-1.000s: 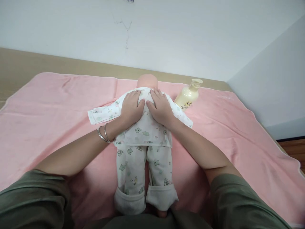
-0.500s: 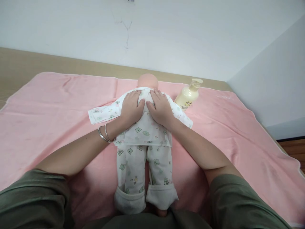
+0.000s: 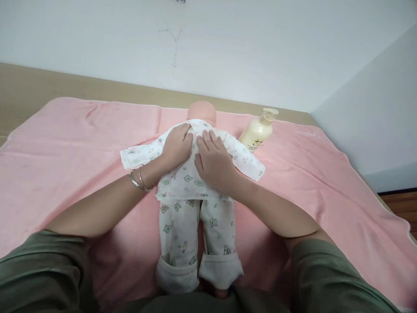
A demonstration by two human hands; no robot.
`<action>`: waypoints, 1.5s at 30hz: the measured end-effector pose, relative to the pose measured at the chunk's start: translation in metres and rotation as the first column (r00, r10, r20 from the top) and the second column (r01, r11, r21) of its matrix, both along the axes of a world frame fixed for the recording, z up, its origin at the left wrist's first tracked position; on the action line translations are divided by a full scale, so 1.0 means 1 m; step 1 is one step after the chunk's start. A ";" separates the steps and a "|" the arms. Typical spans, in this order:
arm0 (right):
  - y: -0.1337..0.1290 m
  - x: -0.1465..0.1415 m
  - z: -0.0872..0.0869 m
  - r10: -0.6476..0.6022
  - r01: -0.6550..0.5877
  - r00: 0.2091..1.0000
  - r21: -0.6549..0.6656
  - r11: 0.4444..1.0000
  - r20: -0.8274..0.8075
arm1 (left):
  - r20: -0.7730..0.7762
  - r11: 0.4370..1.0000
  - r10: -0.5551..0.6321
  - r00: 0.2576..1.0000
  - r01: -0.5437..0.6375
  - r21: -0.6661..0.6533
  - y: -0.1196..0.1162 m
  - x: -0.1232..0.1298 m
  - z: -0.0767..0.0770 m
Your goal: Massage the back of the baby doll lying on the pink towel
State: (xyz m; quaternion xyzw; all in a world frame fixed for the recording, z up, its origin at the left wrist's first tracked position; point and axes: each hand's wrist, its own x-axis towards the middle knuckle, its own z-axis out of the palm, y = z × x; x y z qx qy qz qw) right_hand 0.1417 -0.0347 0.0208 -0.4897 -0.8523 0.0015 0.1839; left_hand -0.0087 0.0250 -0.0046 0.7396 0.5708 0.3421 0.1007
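The doll (image 3: 187, 174) lies on the pink blanket (image 3: 58, 165), its head at the far end. The left hand (image 3: 177, 145) is resting on the left side of the doll's upper back; its fingers are close together, the thumb a little apart. The right hand (image 3: 215, 161) rests flat on the doll's back, right of the middle, fingers slightly spread. The lotion bottle (image 3: 257, 132) is beside the doll's right sleeve.

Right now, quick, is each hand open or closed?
Left hand: on the patterned pajama top; can't tell whether it grips any cloth.
Right hand: open, palm down on the same pajama top.
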 end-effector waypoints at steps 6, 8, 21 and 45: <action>0.033 0.011 0.001 -0.033 0.018 0.995 -0.164 0.986 -0.093 | -0.099 0.999 0.008 0.995 -0.004 0.039 -0.024 0.010 0.007; 0.055 0.021 0.001 -0.082 0.055 0.987 -0.185 0.981 -0.142 | -0.110 0.997 -0.016 0.994 0.024 0.072 -0.035 0.014 0.006; -0.005 -0.005 -0.004 0.087 -0.088 0.994 -0.012 0.996 -0.062 | -0.031 0.994 0.011 0.999 -0.014 -0.105 -0.007 -0.002 0.023; -0.009 -0.010 -0.004 -0.046 0.046 0.999 -0.040 0.998 -0.009 | -0.047 0.996 0.025 0.999 -0.029 -0.089 -0.009 0.005 0.018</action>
